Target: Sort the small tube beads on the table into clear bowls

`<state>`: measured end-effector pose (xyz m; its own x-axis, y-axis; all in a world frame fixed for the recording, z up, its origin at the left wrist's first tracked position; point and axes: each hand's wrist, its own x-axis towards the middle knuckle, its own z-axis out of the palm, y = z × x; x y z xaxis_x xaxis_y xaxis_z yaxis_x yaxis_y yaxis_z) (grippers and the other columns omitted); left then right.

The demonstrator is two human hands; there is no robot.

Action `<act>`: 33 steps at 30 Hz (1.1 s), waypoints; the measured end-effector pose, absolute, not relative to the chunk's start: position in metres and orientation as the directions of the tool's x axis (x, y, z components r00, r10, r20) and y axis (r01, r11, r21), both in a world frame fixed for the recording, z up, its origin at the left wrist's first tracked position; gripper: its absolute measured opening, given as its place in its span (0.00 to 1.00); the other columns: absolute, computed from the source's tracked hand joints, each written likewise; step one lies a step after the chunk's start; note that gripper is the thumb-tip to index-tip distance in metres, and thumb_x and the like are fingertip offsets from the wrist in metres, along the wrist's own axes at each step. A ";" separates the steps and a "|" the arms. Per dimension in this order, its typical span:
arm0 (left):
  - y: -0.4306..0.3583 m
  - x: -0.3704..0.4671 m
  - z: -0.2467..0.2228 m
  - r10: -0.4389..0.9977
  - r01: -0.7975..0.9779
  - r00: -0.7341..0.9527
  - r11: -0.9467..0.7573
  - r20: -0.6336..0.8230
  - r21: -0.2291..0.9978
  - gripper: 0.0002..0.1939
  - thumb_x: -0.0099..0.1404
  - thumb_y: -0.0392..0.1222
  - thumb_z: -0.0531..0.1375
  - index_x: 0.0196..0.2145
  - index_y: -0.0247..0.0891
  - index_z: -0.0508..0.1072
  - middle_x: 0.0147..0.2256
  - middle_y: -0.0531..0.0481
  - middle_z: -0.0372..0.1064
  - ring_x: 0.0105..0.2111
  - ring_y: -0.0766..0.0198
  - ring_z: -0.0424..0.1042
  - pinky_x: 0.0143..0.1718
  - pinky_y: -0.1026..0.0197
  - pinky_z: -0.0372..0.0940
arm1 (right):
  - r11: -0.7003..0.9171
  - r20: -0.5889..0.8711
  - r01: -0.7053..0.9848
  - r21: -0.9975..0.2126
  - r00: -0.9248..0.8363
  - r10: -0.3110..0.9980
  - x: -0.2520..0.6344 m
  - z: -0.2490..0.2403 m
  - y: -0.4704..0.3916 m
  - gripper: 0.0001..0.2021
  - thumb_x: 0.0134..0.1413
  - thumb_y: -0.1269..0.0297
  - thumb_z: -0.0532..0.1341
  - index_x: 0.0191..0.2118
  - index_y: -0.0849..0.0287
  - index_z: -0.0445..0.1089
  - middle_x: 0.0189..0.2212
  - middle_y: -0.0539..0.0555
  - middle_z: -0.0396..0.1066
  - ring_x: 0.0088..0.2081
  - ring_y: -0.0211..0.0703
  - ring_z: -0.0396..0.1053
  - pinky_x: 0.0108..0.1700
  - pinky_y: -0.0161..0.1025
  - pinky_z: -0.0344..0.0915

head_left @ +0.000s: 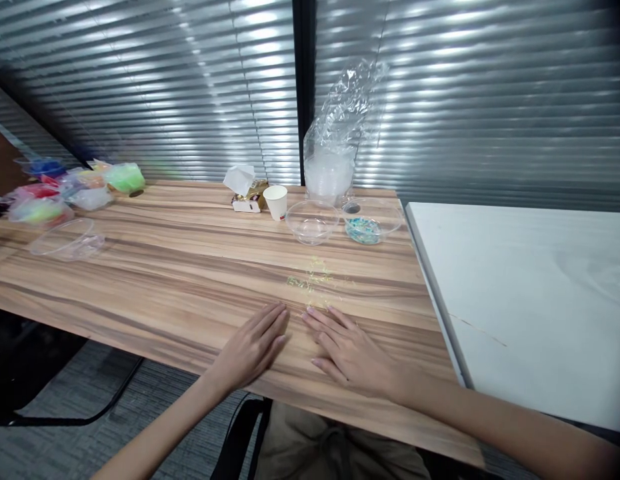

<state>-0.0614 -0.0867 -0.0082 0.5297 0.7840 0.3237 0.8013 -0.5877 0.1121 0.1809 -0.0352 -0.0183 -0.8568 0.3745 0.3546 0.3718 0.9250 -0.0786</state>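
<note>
Both hands lie on the wooden table (155, 293) near its front edge. My left hand (255, 347) rests flat with its fingers stretched forward and nothing in it. Beside it on the right, my right hand (347, 347) lies palm down, fingers spread and holding nothing. Just beyond the fingertips are scattered small yellow-green bits (315, 277), too small to name. Farther back stands a clear plastic bowl (313, 230) that looks empty. To its right, a second clear bowl (385, 220) has small blue-green pieces (364, 230) at its bottom.
A paper cup (276, 203) and a tissue pack (250, 197) stand at the back. Near them is a plastic bag of stacked clear containers (330, 173). Colourful bags (125, 179) and a tipped clear bowl (70, 241) are at left. A white table (530, 287) adjoins at right.
</note>
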 end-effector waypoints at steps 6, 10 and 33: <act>-0.085 -0.046 -0.005 0.729 0.753 0.616 -0.656 0.300 0.049 0.21 0.72 0.38 0.49 0.60 0.27 0.58 0.59 0.35 0.58 0.62 0.52 0.53 0.60 0.46 0.59 | 0.922 0.353 0.369 -0.120 -0.852 0.387 0.202 -0.018 -0.043 0.22 0.67 0.58 0.49 0.59 0.69 0.61 0.60 0.62 0.58 0.64 0.48 0.49 0.65 0.51 0.49; -0.091 -0.046 -0.008 0.729 0.754 0.622 -0.656 0.287 0.033 0.22 0.72 0.38 0.49 0.60 0.27 0.57 0.59 0.35 0.59 0.62 0.52 0.54 0.60 0.47 0.59 | 0.900 0.307 0.401 -0.172 -0.846 0.435 0.224 -0.017 -0.046 0.23 0.66 0.61 0.51 0.62 0.66 0.57 0.60 0.61 0.58 0.64 0.49 0.49 0.65 0.52 0.50; -0.088 0.000 -0.002 0.572 0.557 0.814 -0.817 0.097 0.150 0.28 0.72 0.43 0.50 0.64 0.25 0.50 0.63 0.36 0.49 0.65 0.53 0.43 0.66 0.47 0.45 | 0.879 0.280 0.466 -0.096 -0.835 0.473 0.236 -0.026 -0.019 0.26 0.67 0.62 0.48 0.66 0.64 0.46 0.64 0.60 0.51 0.66 0.51 0.44 0.64 0.58 0.47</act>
